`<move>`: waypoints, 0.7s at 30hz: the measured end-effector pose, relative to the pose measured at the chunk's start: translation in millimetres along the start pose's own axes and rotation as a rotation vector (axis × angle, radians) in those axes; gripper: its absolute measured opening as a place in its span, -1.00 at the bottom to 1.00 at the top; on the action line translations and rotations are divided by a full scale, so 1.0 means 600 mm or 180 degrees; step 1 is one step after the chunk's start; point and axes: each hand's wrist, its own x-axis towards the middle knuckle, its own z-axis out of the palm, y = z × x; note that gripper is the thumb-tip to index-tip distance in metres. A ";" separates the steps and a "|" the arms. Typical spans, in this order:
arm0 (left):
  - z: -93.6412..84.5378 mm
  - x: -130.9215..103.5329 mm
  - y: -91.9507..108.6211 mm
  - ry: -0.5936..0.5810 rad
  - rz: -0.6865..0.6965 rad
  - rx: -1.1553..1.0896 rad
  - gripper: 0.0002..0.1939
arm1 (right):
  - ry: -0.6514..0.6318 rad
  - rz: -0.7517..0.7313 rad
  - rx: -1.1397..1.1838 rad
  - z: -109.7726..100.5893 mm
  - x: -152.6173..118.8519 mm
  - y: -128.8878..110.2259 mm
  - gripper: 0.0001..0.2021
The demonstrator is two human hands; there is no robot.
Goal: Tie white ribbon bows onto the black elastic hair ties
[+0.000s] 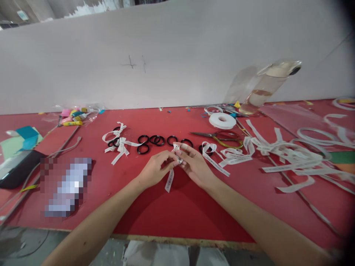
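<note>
My left hand (157, 168) and my right hand (196, 162) meet at the middle of the red table, fingers pinched together on a white printed ribbon (169, 181). One end of the ribbon hangs below my left fingers, with lettering on it. The bunched part sits between both sets of fingertips and is partly hidden. Just beyond my hands lie several black rings (156, 140), loose on the table. To the left are black rings with white ribbon bows (122, 144) tied on them. Close to my right hand, another ribbon (212, 157) lies by a black ring.
Scissors (222, 138) and a white ribbon roll (222, 120) lie beyond my right hand. Loose ribbon strips (291, 155) spread across the right side. A bottle (266, 87) stands near the white partition (177, 55). At left are a pixelated object (68, 188), a dark case (23, 168) and a cable.
</note>
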 end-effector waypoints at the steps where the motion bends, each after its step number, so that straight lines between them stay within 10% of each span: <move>1: 0.001 0.001 0.001 -0.0035 -0.0103 -0.0053 -0.81 | 0.0085 -0.0085 -0.0062 -0.001 0.001 0.002 -0.57; 21: 0.017 -0.002 0.010 0.0055 -0.1022 -0.0976 -0.68 | 0.0390 -0.0768 -0.0912 -0.002 0.004 0.016 -0.62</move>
